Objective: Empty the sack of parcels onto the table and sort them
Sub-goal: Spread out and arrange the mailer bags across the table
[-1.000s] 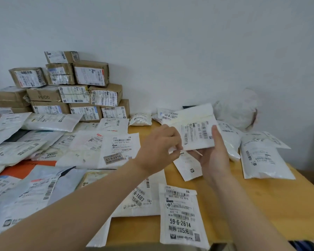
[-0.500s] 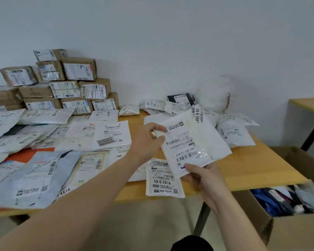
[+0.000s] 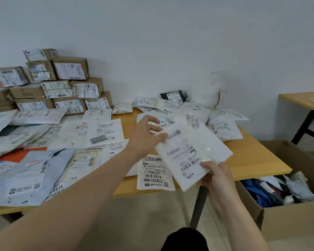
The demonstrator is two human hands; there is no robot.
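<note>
I hold a white plastic parcel (image 3: 188, 153) with a barcode label tilted above the front right part of the wooden table (image 3: 252, 156). My right hand (image 3: 214, 178) grips its lower right corner from below. At its upper left corner is my left hand (image 3: 147, 134), fingers spread and only the thumb touching the edge. The crumpled white sack (image 3: 205, 91) leans on the wall at the back of the table. The parcel is blurred by motion.
Brown cartons (image 3: 62, 82) are stacked at the back left, with flat mailers (image 3: 34, 160) spread before them. A labelled pouch (image 3: 154, 174) overhangs the front edge. An open cardboard box (image 3: 288, 223) holding bags stands on the floor to the right. A second table (image 3: 301, 100) is far right.
The parcel has dropped from upright to tilted and swung right toward the table's front corner. My left hand has loosened from its corner. The view turned right, showing the floor box.
</note>
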